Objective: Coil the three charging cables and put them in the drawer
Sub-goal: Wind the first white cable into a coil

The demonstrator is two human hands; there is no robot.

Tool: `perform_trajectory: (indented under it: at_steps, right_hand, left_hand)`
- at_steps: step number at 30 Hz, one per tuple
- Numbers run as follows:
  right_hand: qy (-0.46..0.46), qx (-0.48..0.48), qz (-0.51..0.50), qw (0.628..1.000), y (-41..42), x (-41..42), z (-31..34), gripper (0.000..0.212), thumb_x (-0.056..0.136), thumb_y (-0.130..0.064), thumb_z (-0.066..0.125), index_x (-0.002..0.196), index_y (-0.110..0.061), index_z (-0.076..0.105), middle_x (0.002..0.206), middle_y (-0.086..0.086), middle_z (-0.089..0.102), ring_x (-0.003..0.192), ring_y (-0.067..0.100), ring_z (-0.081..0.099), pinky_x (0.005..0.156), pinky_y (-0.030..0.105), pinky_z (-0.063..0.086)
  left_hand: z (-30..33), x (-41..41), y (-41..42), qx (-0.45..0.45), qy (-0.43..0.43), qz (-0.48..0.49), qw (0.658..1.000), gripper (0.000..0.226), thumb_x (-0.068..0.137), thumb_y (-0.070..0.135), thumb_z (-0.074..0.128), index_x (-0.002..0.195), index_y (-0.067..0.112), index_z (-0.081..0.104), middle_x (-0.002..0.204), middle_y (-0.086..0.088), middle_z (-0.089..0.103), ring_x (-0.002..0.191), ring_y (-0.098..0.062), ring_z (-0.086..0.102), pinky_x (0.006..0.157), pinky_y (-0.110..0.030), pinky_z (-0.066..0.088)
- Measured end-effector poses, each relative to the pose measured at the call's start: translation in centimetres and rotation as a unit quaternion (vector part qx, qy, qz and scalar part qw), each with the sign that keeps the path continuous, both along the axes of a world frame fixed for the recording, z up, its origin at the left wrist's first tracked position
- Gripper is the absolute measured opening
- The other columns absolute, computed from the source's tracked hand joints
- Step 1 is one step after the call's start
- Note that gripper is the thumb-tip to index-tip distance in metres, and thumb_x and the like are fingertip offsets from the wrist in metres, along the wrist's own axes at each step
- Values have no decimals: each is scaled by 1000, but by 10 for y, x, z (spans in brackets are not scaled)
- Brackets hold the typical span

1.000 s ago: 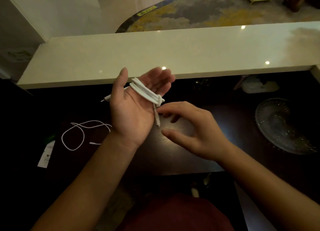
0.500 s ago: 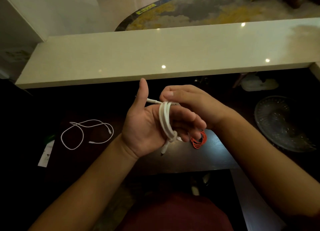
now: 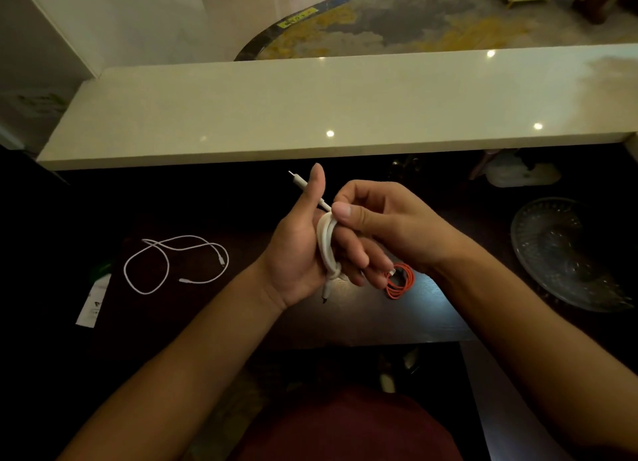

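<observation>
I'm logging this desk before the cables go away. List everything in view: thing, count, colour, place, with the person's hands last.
thick white cable: 1, white, wound round the left hand's fingers
thin white cable: 1, white, loose on the dark desk, left
orange cable: 1, orange, coiled on the desk under the right hand
glass dish: 1, clear, desk right
paper tag: 1, white, desk far left
counter ledge: 1, cream, behind the desk
left hand: 1, wrapped by the thick cable
right hand: 1, pinching the coil's top

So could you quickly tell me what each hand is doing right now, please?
Left hand: white cable coiled round its fingers.
Right hand: pinching that cable.
</observation>
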State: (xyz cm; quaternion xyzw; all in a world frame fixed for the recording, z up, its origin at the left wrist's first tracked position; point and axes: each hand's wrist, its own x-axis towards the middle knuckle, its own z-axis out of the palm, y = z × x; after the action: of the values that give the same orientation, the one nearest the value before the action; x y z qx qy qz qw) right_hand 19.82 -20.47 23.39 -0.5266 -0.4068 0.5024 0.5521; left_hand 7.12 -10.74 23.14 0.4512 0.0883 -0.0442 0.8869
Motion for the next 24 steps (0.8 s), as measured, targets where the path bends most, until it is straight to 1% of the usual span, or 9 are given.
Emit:
perform_trajectory:
  at_steps: [3,5,7,10,13,16,21,22,24]
  right_hand:
    - [14,14,-12,1000,-3,-4,0,36,95,-21,60,93,13,47,56,24,61,37,28,57,43,26,48]
    - [-5,20,-24,999,-5,-6,1,32,98,-15,58,95,15,46,56,30,60,33,19,57,42,26,48]
    - [-39,23,-42,998,-5,-8,1,27,99,-12,59,93,12,48,58,39,57,35,18,58,48,32,50]
    - [-63,21,-71,995,-3,-8,-4,23,100,-13,61,91,5,51,59,40,57,38,21,60,51,37,51]
    - [-81,14,-90,992,0,-9,-9,28,99,-17,64,93,7,52,57,29,61,41,21,62,50,32,50]
    - [-119,4,-116,986,0,-10,-15,33,97,-25,67,93,5,55,54,12,63,45,20,64,52,24,48]
    - [-187,-13,-167,968,2,-12,-22,27,93,-31,72,88,-7,61,60,7,69,52,12,66,55,20,49]
    - [-195,-13,-172,966,2,-14,-23,25,92,-31,73,87,-10,62,64,7,71,54,12,68,55,22,51]
    - [-202,-15,-171,964,2,-18,-28,23,89,-32,77,86,-13,63,73,11,74,61,22,71,56,36,56]
  left_hand:
    - [-3,5,-2,-2,20,25,1000,101,88,72,9,38,1,62,56,-16,69,50,-26,70,51,-22,55]
    - [-3,8,-3,6,30,44,999,98,88,70,13,33,1,55,51,-17,66,43,-24,67,46,-19,53]
    - [-6,9,-2,33,46,71,996,93,85,71,18,29,3,50,48,-17,64,39,-23,64,41,-18,50]
    - [-12,10,0,75,66,114,988,89,87,71,25,29,7,47,45,-15,62,36,-22,62,40,-19,47]
    - [-17,13,1,114,93,166,975,85,94,65,34,28,11,43,37,-9,55,35,-21,58,41,-23,43]
    - [-23,15,3,127,116,198,965,85,102,56,41,30,9,41,38,-11,52,35,-24,52,43,-23,41]
    - [-24,20,-1,134,151,284,937,77,103,45,50,33,13,43,34,-7,44,32,-20,47,43,-22,39]
    - [-24,21,1,136,159,314,926,72,102,41,54,35,14,45,36,-5,43,34,-19,47,44,-23,40]
    - [-28,18,9,152,161,360,906,59,99,35,61,44,16,49,44,-2,48,43,-17,51,50,-27,45]
